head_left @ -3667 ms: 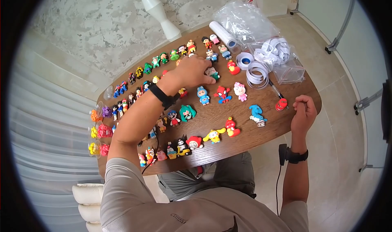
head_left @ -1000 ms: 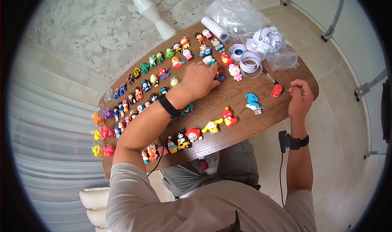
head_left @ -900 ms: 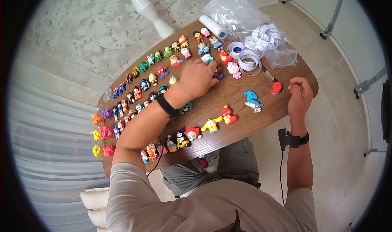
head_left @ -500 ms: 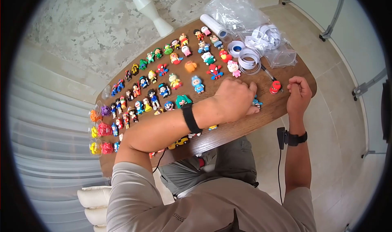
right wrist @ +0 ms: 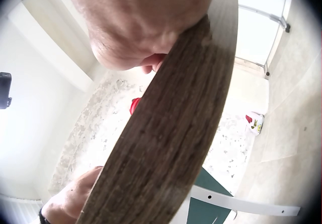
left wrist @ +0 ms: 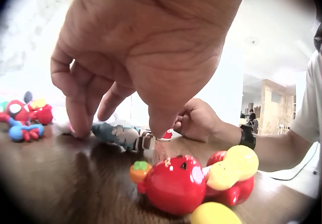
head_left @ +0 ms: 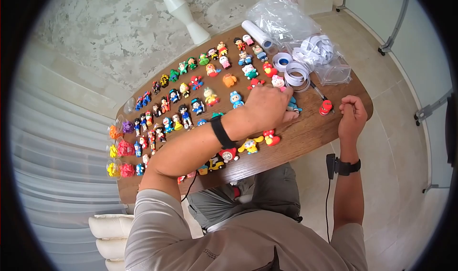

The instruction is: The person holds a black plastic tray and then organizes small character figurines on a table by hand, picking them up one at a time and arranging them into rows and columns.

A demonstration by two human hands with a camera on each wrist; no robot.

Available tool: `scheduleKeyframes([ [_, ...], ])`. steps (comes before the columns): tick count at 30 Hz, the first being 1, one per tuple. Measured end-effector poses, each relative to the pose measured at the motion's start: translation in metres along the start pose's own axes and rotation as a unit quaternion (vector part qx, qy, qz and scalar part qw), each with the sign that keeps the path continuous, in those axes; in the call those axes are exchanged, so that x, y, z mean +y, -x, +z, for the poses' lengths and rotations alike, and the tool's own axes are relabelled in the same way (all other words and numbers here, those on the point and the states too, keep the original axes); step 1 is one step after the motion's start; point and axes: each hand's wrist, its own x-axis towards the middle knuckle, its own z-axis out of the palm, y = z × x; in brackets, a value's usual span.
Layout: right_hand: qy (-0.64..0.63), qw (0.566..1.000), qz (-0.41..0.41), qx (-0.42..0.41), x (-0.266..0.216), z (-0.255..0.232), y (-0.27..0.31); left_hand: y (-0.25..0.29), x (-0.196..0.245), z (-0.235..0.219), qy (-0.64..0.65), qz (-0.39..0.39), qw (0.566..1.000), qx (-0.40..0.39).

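Note:
My left hand (head_left: 269, 109) reaches across the table, with thumb and fingers around a blue figurine (head_left: 293, 105). In the left wrist view this figurine (left wrist: 123, 136) lies low at the tabletop, its brown-and-white striped end beside the thumb. A pink figurine (head_left: 278, 81) and a Spider-Man figurine (head_left: 256, 83) are just beyond the hand. On the near side sits a shiny red figurine (left wrist: 176, 183), with a yellow one partly in view. My right hand (head_left: 355, 116) rests at the table's right edge, fingers loosely curled and holding nothing. Beside it stands a small red figure (head_left: 326, 107).
Rows of small figurines (head_left: 184, 114) cover the table's left and middle. Clear cups (head_left: 114, 170) of colourful pieces line the left end. Tape rolls (head_left: 296, 77), a pen (head_left: 317, 90), a white roll (head_left: 257, 34) and plastic bags (head_left: 281, 19) lie at the back right.
My left hand left the Spider-Man figurine, came nearer and rightward to the blue figurine, then shifted it away from me toward the pink one. My right hand stays at the edge.

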Motion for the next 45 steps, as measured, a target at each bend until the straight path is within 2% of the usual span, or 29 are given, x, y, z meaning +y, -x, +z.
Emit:
scheduleKeyframes([
  [3,-0.001,1.0,0.003,0.001,0.0,0.001,0.001,0.007,-0.025,-0.014,-0.008,-0.039,0.999,0.03],
  [6,-0.002,1.0,0.002,-0.002,-0.003,0.002,0.001,0.01,-0.083,-0.034,-0.006,-0.105,0.994,0.039],
  [8,0.0,1.0,0.0,-0.003,-0.001,0.001,0.001,0.011,-0.122,-0.043,-0.007,-0.159,0.987,0.024],
  [9,-0.001,1.0,0.001,-0.003,-0.001,0.001,0.001,0.007,-0.151,-0.035,-0.036,-0.187,0.982,0.004],
  [11,-0.005,1.0,0.0,-0.003,0.0,0.001,0.001,0.002,-0.18,-0.037,-0.02,-0.244,0.968,-0.049],
  [17,-0.007,1.0,0.0,-0.005,-0.002,0.002,0.001,-0.024,-0.247,-0.001,-0.019,-0.262,0.964,0.049],
  [18,-0.006,1.0,0.003,-0.005,-0.002,0.002,0.002,-0.033,-0.254,-0.001,0.004,-0.273,0.962,0.023],
  [21,-0.001,1.0,0.009,-0.005,-0.005,0.003,0.001,-0.057,-0.277,0.014,0.0,-0.281,0.96,0.019],
  [24,-0.001,1.0,0.013,-0.004,-0.006,0.003,0.001,-0.073,-0.293,0.025,0.045,-0.264,0.963,0.027],
  [27,-0.01,1.0,0.015,-0.003,-0.005,0.002,0.001,-0.082,-0.299,0.024,0.036,-0.216,0.976,-0.01],
  [34,-0.007,1.0,0.019,-0.003,-0.008,0.004,0.001,-0.088,-0.292,0.024,0.093,-0.251,0.963,0.007],
  [38,-0.011,1.0,0.013,-0.013,-0.008,0.002,0.001,-0.092,-0.297,0.039,0.076,-0.226,0.968,0.078],
  [45,-0.018,1.0,0.01,-0.011,-0.007,0.002,0.002,-0.091,-0.295,0.027,0.128,-0.249,0.959,0.037],
])
